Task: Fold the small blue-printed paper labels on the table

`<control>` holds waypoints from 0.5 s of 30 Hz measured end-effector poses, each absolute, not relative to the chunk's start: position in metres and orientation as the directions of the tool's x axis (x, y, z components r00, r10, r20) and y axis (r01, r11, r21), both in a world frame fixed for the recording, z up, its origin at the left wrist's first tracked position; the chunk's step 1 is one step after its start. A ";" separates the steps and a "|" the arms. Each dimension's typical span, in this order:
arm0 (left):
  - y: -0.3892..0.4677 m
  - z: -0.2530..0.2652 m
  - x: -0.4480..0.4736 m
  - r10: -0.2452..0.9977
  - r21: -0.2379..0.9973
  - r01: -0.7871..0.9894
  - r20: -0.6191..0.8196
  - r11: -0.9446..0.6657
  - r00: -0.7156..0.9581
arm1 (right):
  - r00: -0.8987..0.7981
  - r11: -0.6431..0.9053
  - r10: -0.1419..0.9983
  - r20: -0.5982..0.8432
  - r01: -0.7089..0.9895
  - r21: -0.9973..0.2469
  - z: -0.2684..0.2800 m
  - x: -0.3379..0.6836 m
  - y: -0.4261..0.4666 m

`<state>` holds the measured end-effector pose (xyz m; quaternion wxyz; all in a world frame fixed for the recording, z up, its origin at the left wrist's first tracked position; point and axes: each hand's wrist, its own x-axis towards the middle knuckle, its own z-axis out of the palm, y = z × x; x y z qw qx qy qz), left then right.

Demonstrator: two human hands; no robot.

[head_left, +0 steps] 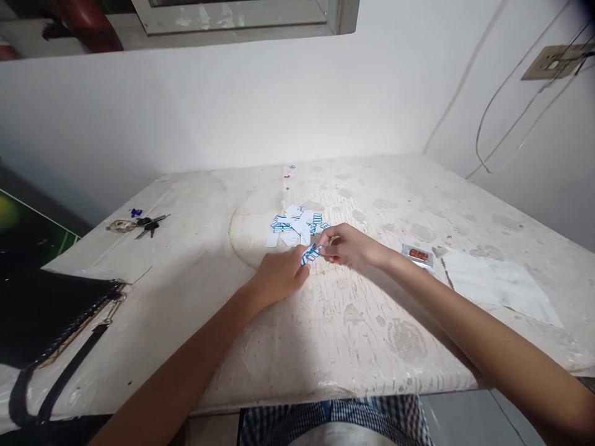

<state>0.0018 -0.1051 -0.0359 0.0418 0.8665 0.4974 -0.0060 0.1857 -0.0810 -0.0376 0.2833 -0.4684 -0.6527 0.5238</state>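
Observation:
In front of me a small pile of white paper pieces with blue printed lines lies on the table. My left hand is just in front of the pile, closed on several blue-and-white paper pieces between thumb and fingers. From the right, my right hand reaches to the same pieces, its thumb and index finger pinched at their right end. Its other fingers are curled, and their tips are partly hidden.
The table has a plastic-like cover. Keys and a small blue object lie left, beyond a black bag with a strap. To the right are a small packet and a white sheet. A wall stands behind.

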 end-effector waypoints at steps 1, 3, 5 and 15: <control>-0.105 -0.036 0.002 0.861 0.063 0.862 -0.047 -0.504 0.507 | -0.403 0.021 0.909 -0.110 0.307 -0.951 -0.039 0.186 -0.080; -0.106 -0.036 0.002 0.857 0.062 0.857 -0.040 -0.511 0.514 | -0.410 0.002 0.905 -0.117 0.280 -0.960 -0.042 0.185 -0.079; -0.106 -0.037 0.003 0.856 0.065 0.856 -0.038 -0.513 0.516 | -0.413 -0.026 0.902 -0.124 0.235 -0.972 -0.045 0.184 -0.077; -0.104 -0.042 0.004 0.856 0.038 0.855 -0.009 -0.516 0.517 | -0.323 0.113 0.947 0.003 0.320 -0.941 -0.054 0.181 -0.081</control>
